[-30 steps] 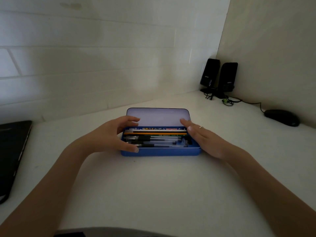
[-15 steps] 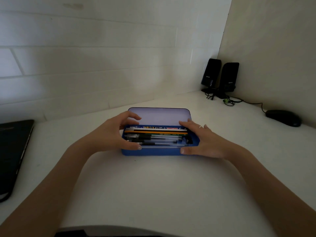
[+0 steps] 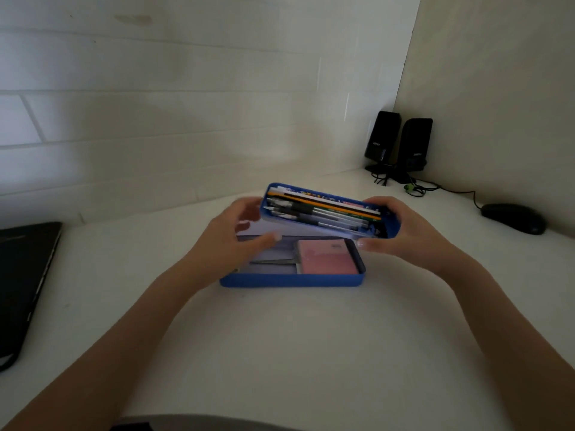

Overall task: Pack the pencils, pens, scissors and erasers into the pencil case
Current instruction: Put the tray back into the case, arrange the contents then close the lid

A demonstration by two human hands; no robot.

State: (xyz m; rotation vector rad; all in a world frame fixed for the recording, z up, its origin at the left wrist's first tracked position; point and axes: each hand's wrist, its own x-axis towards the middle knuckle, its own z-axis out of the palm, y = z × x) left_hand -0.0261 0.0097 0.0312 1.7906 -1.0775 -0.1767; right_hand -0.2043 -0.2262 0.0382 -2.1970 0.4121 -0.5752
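Blue pencil case (image 3: 291, 279) (pink eraser (image 3: 326, 258) inside)

blue inner tray (image 3: 385, 227): lifted, tilted, holds pens | blue pencil case (image 3: 292, 279): open, pink eraser (image 3: 326, 256) inside

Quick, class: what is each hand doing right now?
Left hand: blurred, open, near the tray's left end.
Right hand: holds the pen tray, lifted above the case.

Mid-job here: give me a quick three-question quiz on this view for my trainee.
1. True or false: the tray of pens is lifted clear of the blue case.
2. Which hand grips the tray's end: A) left hand B) right hand?
3. What pink thing lies in the case's bottom?

Key: 1 true. 2 B. 3 a pink eraser, beside what looks like scissors.
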